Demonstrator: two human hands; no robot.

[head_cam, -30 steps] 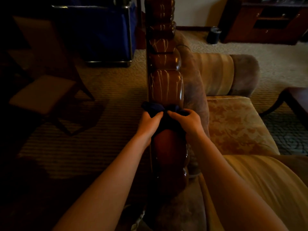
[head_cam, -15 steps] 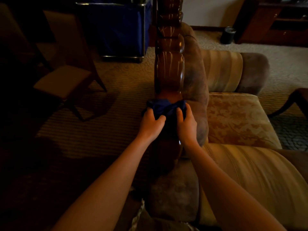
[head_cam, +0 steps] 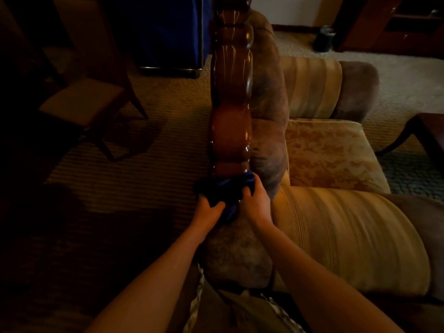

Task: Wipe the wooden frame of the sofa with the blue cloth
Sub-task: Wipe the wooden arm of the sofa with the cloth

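The dark, bunched blue cloth (head_cam: 225, 189) drapes over the near end of the glossy, lobed wooden frame (head_cam: 230, 97), gripped by the left hand (head_cam: 207, 210) and right hand (head_cam: 255, 201).

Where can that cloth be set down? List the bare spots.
The floral seat cushion, between the striped back cushions, is bare, as is the chair seat at left. It is crowded where both hands grip the blue cloth.

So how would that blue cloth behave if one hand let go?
The blue cloth looks floppy: it bunches and drapes over the wooden frame. It is probably light, pinched easily by the left hand and right hand. It may slide on the glossy wood.
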